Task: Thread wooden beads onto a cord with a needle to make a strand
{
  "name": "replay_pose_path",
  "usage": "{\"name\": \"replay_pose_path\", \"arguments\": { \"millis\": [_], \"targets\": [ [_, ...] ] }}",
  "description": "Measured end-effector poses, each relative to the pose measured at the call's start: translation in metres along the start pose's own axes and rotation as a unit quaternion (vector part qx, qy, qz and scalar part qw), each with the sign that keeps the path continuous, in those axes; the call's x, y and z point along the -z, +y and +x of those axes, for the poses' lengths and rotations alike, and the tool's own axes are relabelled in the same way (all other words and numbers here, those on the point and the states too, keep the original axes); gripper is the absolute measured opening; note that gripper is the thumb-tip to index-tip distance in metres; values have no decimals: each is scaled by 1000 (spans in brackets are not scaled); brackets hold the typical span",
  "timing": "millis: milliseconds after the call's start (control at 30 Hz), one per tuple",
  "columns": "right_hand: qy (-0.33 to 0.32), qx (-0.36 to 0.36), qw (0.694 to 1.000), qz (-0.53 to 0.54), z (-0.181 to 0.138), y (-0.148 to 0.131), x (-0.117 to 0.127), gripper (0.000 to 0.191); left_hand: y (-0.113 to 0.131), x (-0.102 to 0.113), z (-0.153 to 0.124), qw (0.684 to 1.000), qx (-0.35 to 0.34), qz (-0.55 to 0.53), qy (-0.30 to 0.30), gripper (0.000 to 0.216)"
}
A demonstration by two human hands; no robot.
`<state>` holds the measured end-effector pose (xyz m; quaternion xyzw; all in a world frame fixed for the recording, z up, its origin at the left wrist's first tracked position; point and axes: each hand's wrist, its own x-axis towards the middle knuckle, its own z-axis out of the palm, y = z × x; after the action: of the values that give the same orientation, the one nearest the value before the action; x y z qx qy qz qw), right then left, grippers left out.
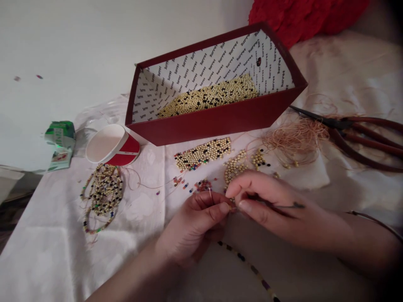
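My left hand [197, 222] is closed in a pinch, thumb against forefinger, on the end of a beaded string [241, 256]. The strand of cream, black and purple beads hangs below it toward the bottom edge. My right hand [280, 205] meets it fingertip to fingertip, also pinching. A thin dark metal tool [288, 205] lies along its palm; its tip is hidden by the fingers. Just beyond the hands lie loose red and orange beads [203, 184], a patch of cream beads [236, 165] and a flat block of cream and black beads [204, 153].
An open dark red box [208, 121] of cream and black beads stands behind. At left are a red-and-white paper cup [124, 151], coiled bead strands [103, 197] and a green carton [59, 136]. Scissors [365, 134] and tangled thread [296, 136] lie right; red fabric [302, 19] sits behind.
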<state>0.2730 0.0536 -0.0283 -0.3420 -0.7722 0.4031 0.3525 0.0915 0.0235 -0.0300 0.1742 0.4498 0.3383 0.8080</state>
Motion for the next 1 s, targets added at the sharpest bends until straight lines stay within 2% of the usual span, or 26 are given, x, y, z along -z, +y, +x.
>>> {"name": "replay_pose_path", "arguments": {
  "millis": [200, 433, 533, 633, 800, 900, 1000],
  "targets": [
    [-9, -16, 1000, 8, 1, 5, -7, 14, -4, 1, 0, 997, -24, 66, 22, 24],
    [-85, -40, 995, 40, 1, 5, -9, 3, -9, 7, 0, 993, -36, 113, 25, 33],
    [-70, -14, 997, 19, 1, 6, -8, 3, -9, 9, 1, 987, -48, 153, 26, 36],
    [-48, 6, 999, 9, 1, 7, -7, 10, -6, 11, 2, 977, -81, 194, 33, 37],
    [6, -27, 999, -33, 2, 6, -2, 13, -1, 15, 1, 959, -167, 214, 83, 35],
    [31, -31, 997, -59, 2, 5, 1, 13, 4, 15, -1, 937, -222, 250, 99, 30],
    [15, -31, 996, -88, 1, 5, 2, 14, 9, 12, -1, 908, -263, 303, 119, 28]
  ]
}}
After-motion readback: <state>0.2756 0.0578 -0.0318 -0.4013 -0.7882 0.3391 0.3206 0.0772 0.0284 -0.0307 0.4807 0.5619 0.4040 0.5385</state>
